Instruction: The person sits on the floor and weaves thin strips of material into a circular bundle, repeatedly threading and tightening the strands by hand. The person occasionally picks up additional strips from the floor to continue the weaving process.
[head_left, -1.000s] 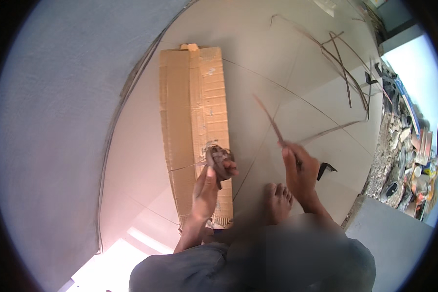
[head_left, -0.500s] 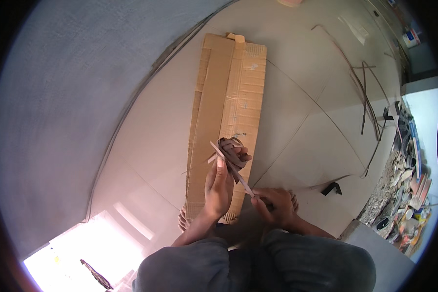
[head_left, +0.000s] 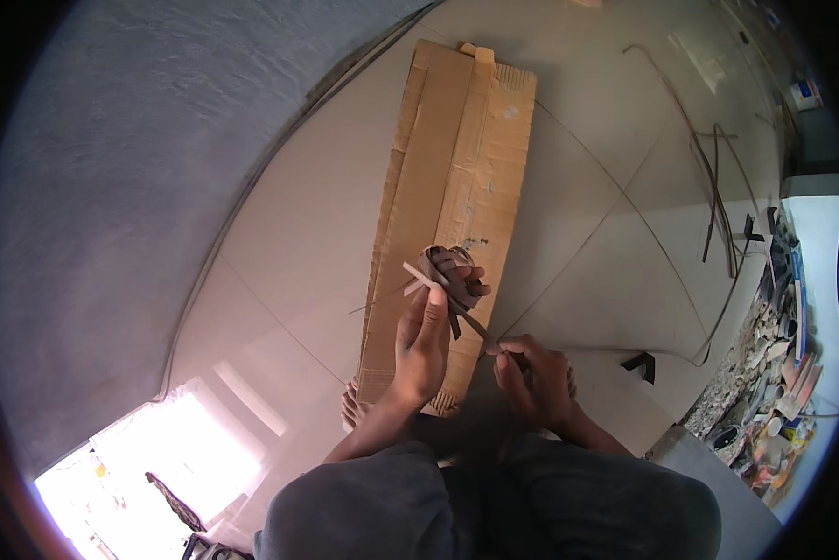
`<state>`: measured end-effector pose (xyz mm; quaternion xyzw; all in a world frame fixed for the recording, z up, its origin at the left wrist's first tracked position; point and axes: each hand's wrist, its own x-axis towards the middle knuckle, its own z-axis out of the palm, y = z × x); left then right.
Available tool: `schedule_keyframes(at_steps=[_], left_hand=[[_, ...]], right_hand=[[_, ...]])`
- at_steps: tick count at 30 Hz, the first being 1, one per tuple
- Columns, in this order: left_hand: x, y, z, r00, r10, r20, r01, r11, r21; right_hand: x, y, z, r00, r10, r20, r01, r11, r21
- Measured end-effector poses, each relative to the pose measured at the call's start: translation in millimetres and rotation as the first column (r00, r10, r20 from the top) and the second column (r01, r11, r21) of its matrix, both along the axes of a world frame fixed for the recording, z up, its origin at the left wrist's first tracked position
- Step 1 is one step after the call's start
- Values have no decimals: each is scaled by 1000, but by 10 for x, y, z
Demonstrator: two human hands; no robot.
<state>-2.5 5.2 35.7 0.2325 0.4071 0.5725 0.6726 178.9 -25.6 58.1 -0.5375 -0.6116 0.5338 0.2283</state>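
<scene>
My left hand is closed around a small woven piece of flat brown strips, its thumb pressed on the near side and fingertips showing at the far right. Short pale strip ends stick out past the thumb. One strip runs from the weave down to my right hand, which pinches it between thumb and fingers. Both hands are above the near part of a flattened cardboard box on the floor. What the curled lower fingers of my right hand do is hidden.
Long loose brown strips lie on the tiled floor at the right. A black angled piece sits near them. Rubble and scraps are heaped at the far right. A grey wall borders the left side.
My right hand has shifted slightly up and right, still pinching the strip. The woven piece stays in my left hand. The whole view has tilted a little.
</scene>
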Motion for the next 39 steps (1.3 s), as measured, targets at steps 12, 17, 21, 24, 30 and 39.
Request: schedule_keyframes(at_steps=[12, 17, 21, 24, 30, 39], left_hand=[[59, -58, -17, 987, -114, -117, 120, 991, 50], [11, -37, 3, 997, -60, -46, 61, 998, 2], [3, -43, 45, 999, -31, -20, 31, 999, -28], [-20, -67, 2, 999, -37, -5, 37, 997, -60], [-23, -65, -23, 998, 46, 47, -41, 994, -101], [-52, -39, -6, 992, 117, 48, -112, 990, -88]], right_hand=[[-13, 66, -58, 981, 111, 156, -181, 805, 565], [37, 39, -73, 945, 132, 300, -300, 717, 629], [56, 0, -99, 925, 130, 358, -341, 699, 628], [50, -18, -135, 952, 129, 278, -282, 725, 628], [66, -57, 4, 988, 147, -49, -143, 987, 77], [150, -5, -25, 949, 219, -227, -263, 947, -183]])
